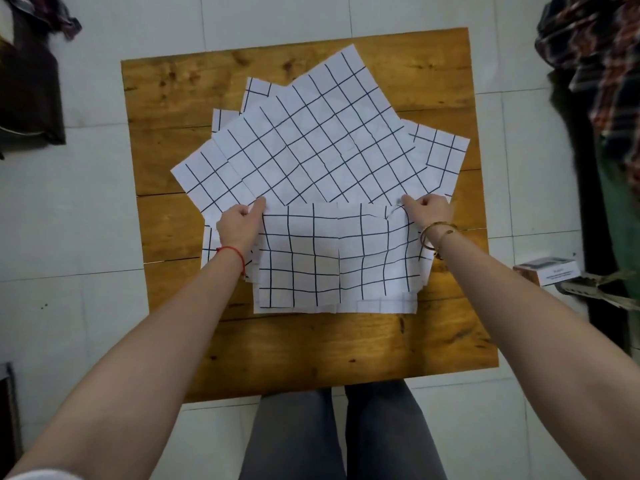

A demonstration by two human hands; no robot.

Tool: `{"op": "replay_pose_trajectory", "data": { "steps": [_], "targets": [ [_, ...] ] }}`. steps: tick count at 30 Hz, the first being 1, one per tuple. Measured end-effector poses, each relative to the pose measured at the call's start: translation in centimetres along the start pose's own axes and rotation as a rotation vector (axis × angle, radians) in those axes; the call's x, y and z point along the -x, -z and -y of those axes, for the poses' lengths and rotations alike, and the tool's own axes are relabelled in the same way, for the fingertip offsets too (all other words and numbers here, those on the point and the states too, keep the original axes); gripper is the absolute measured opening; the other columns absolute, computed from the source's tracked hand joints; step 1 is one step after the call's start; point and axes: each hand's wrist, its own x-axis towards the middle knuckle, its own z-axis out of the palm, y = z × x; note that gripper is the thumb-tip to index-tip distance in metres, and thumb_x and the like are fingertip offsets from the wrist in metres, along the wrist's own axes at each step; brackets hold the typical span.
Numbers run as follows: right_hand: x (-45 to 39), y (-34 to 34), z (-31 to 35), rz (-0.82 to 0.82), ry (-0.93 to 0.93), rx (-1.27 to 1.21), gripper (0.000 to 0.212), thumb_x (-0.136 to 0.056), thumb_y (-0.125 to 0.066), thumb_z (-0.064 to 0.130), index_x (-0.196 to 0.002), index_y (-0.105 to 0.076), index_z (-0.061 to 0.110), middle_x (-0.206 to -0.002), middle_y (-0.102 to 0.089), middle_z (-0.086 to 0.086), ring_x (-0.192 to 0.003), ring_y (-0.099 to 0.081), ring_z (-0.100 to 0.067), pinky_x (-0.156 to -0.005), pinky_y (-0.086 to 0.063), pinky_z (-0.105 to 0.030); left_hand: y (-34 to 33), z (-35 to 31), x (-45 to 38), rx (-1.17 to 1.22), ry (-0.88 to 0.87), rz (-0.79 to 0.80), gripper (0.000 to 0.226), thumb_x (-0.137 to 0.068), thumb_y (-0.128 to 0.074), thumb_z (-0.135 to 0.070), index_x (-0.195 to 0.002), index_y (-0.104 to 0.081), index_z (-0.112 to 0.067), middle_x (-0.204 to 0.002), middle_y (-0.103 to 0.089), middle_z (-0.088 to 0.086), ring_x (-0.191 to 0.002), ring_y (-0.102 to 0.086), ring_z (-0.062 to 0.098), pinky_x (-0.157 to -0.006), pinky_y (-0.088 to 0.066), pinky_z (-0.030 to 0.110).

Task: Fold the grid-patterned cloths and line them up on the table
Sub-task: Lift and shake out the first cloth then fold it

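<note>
Several white cloths with a black grid lie fanned in an overlapping pile [311, 140] on the middle of the wooden table [433, 341]. The nearest cloth [332, 258] lies on top toward me, its far edge straight across the pile. My left hand [239, 226] pinches that cloth's far left corner. My right hand [429, 209] pinches its far right corner, where the fabric is slightly rumpled. Lower layers of the same pile peek out under the cloth's near and side edges.
The table stands on a pale tiled floor. Dark clothing [31, 81] hangs at the left edge, plaid fabric [595, 57] at the upper right. A small box [545, 271] sits on the floor right of the table. My legs [339, 434] are at the table's near edge.
</note>
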Motion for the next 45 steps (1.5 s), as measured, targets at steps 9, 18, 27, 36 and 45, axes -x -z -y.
{"op": "replay_pose_trajectory", "data": {
  "steps": [9,18,27,36,45],
  "targets": [
    [-1.1,0.0,-0.1,-0.166,0.081,-0.243,0.026,-0.086,-0.056,0.017,-0.062,-0.045,0.015,-0.058,-0.043,0.005,-0.055,-0.038,-0.006,-0.049,-0.033,-0.006,-0.4,0.0,-0.6,0.219,-0.020,-0.122,0.042,-0.088,-0.063,-0.028,-0.056,-0.036,-0.019,-0.055,-0.030,-0.002,-0.051,-0.028,0.010,-0.044,-0.029,0.015],
    [-1.7,0.1,-0.2,-0.277,0.188,-0.265,0.011,-0.092,-0.053,0.016,-0.086,-0.058,0.008,-0.065,-0.046,0.010,-0.060,-0.041,-0.002,-0.052,-0.034,-0.002,-0.7,0.5,-1.4,0.195,-0.098,-0.124,0.041,-0.089,-0.064,-0.031,-0.058,-0.040,-0.018,-0.056,-0.034,-0.003,-0.054,-0.032,0.009,-0.053,-0.033,0.021],
    [-0.9,-1.4,-0.8,-0.227,0.099,-0.264,0.025,-0.093,-0.046,0.017,-0.070,-0.051,0.007,-0.059,-0.043,0.002,-0.060,-0.039,-0.013,-0.047,-0.030,-0.013,-0.5,0.5,-1.8,0.142,-0.018,-0.127,0.035,-0.091,-0.058,-0.030,-0.064,-0.042,-0.014,-0.058,-0.033,0.000,-0.054,-0.029,0.011,-0.050,-0.027,0.022],
    [-1.7,-1.6,-0.3,-0.211,0.063,-0.272,0.021,-0.087,-0.056,0.024,-0.073,-0.053,0.009,-0.063,-0.049,0.000,-0.063,-0.045,-0.014,-0.058,-0.035,-0.023,-0.5,0.8,-1.9,0.125,-0.032,-0.096,0.028,-0.090,-0.060,-0.029,-0.072,-0.052,-0.010,-0.058,-0.039,-0.003,-0.055,-0.034,0.009,-0.055,-0.032,0.021],
    [0.8,-2.8,1.9,-0.374,0.497,0.113,0.032,-0.089,-0.048,0.030,-0.114,-0.054,0.011,-0.109,-0.057,-0.006,-0.103,-0.050,-0.021,-0.089,-0.043,-0.036,-0.5,1.1,-0.5,-0.242,-0.402,-0.280,0.034,-0.084,-0.063,-0.016,-0.116,-0.053,-0.015,-0.117,-0.054,0.003,-0.112,-0.048,0.021,-0.095,-0.046,0.040]
  ]
}}
